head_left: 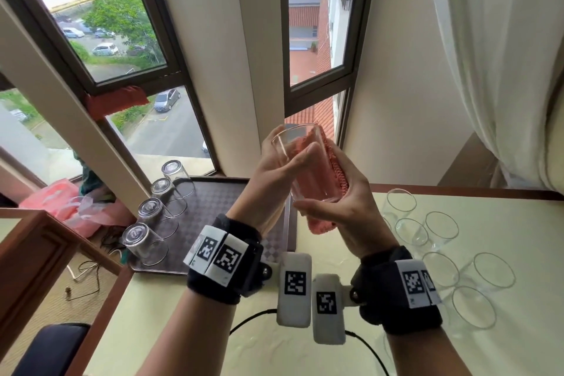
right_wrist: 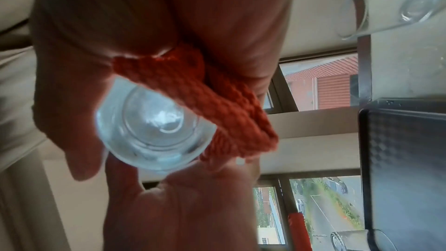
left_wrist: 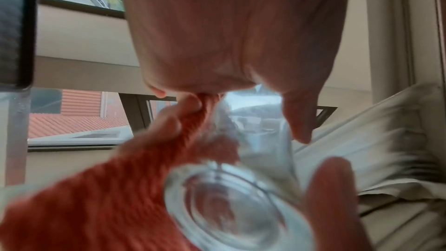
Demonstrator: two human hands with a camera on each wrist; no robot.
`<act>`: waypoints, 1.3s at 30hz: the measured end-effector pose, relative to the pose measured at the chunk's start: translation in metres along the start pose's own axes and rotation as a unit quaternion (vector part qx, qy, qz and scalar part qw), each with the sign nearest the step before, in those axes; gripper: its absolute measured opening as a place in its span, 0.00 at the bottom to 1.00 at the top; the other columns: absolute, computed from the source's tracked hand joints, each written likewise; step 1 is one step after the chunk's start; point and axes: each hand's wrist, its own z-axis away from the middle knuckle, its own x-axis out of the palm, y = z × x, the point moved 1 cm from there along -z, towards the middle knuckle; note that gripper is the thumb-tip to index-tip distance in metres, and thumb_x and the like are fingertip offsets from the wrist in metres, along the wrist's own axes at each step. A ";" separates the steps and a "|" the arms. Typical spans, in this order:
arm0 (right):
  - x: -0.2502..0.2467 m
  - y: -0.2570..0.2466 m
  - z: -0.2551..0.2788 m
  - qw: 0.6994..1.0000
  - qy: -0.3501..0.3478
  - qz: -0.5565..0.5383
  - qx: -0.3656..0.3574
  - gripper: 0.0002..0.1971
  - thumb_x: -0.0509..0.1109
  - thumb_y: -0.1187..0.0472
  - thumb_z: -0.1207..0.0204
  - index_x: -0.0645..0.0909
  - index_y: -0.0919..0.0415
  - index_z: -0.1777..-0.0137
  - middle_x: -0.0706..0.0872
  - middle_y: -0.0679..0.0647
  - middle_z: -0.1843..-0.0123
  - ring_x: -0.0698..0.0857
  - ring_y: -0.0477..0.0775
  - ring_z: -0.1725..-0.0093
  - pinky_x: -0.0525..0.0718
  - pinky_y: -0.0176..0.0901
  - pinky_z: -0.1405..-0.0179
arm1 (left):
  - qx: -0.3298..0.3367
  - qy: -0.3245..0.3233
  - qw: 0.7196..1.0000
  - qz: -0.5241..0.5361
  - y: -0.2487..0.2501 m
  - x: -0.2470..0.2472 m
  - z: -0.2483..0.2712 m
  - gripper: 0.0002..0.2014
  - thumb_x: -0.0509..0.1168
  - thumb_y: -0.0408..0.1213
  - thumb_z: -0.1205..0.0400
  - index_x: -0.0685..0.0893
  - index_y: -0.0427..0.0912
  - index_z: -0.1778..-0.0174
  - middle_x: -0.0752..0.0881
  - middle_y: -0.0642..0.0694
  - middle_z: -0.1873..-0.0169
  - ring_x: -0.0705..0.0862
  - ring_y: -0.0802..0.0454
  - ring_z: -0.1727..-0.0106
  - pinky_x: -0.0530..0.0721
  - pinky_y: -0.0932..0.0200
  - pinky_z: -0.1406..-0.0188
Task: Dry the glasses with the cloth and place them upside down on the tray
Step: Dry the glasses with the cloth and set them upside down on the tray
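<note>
A clear glass (head_left: 300, 162) is held mouth-up in the air above the table, between both hands. My left hand (head_left: 283, 159) grips it from the left, thumb across its front. My right hand (head_left: 329, 192) holds a coral knitted cloth (head_left: 335, 168) against the glass's right side and base. The left wrist view shows the glass's thick base (left_wrist: 241, 188) with the cloth (left_wrist: 108, 198) beside it. In the right wrist view the cloth (right_wrist: 229, 106) lies folded along the outside of the glass (right_wrist: 154, 125). The dark tray (head_left: 219, 201) sits below, to the left.
Several glasses (head_left: 155, 210) stand upside down along the tray's left edge. Several upright glasses (head_left: 442, 229) stand on the pale table (head_left: 244, 345) to the right. Windows and a wall are close behind. A white curtain (head_left: 503, 70) hangs at the right.
</note>
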 end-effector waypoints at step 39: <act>0.005 -0.022 0.002 0.998 -0.025 -0.057 0.027 0.48 0.83 0.65 0.42 0.68 0.54 0.19 0.82 0.60 0.30 0.85 0.61 0.31 0.85 0.57 0.34 | 0.030 -0.023 0.999 0.026 0.005 0.003 0.016 0.42 0.74 0.54 0.25 0.66 0.36 0.20 0.79 0.31 0.32 0.82 0.39 0.31 0.81 0.39 0.28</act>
